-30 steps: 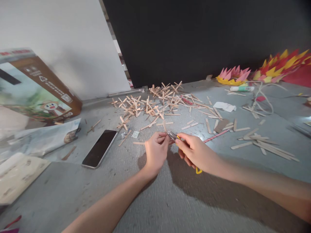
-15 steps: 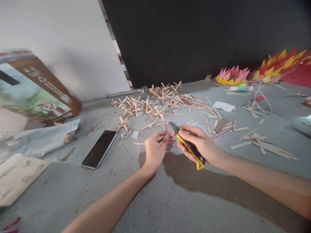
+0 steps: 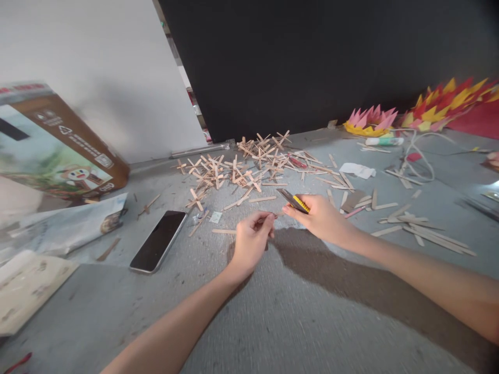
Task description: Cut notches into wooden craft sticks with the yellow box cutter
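My left hand (image 3: 252,239) is closed, its thumb and fingers pinching a thin wooden craft stick (image 3: 279,214), of which only a short end shows. That end reaches toward the fingertips of my right hand (image 3: 323,218); I cannot tell whether they touch it. Wrapped in my right hand is a black and yellow utility knife (image 3: 297,201), its blade end pointing up and left, above the stick. Just beyond both hands lies a heap of craft sticks (image 3: 234,174), many of them joined in crosses.
A phone (image 3: 159,241) lies to the left, near a brown printed box (image 3: 97,150) and a plastic packet (image 3: 78,221). Loose sticks (image 3: 432,234), a glue stick (image 3: 384,141), a white cable (image 3: 424,156) and pink-yellow paper crowns (image 3: 370,122) are on the right. A black panel (image 3: 312,62) stands behind.
The knife has turned flatter and moved up within my right hand's hold. The stick that stood upright from my left fingers now points right, toward my right hand.
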Action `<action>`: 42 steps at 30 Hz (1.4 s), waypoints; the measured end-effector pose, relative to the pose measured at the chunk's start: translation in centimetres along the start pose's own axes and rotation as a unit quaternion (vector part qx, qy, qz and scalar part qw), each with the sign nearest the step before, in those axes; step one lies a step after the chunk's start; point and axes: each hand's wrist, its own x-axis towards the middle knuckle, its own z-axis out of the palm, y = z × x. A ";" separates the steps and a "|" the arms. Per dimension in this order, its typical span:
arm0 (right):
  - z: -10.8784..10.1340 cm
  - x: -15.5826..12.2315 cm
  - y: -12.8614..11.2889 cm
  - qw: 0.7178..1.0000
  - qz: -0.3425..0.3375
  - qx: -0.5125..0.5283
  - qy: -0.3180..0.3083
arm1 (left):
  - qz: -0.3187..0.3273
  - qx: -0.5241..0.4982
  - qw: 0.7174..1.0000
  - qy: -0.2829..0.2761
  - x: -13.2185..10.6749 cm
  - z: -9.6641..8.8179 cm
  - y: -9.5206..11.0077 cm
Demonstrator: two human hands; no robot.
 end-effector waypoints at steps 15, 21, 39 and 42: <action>2.0 -1.9 -1.5 0.969 0.077 0.234 -0.025 | 0.061 -0.059 0.996 0.015 -0.7 0.8 0.6; 2.0 -2.1 -1.6 0.982 0.047 0.180 -0.013 | 0.074 -0.072 0.994 0.039 -0.4 0.7 0.5; 1.6 -3.4 -2.1 0.996 -0.082 -0.038 -0.026 | 0.048 0.016 0.999 0.008 -0.3 0.4 0.2; 1.7 -3.3 -1.9 0.995 -0.082 -0.047 -0.026 | 0.050 0.024 0.998 -0.002 -0.4 0.3 -0.1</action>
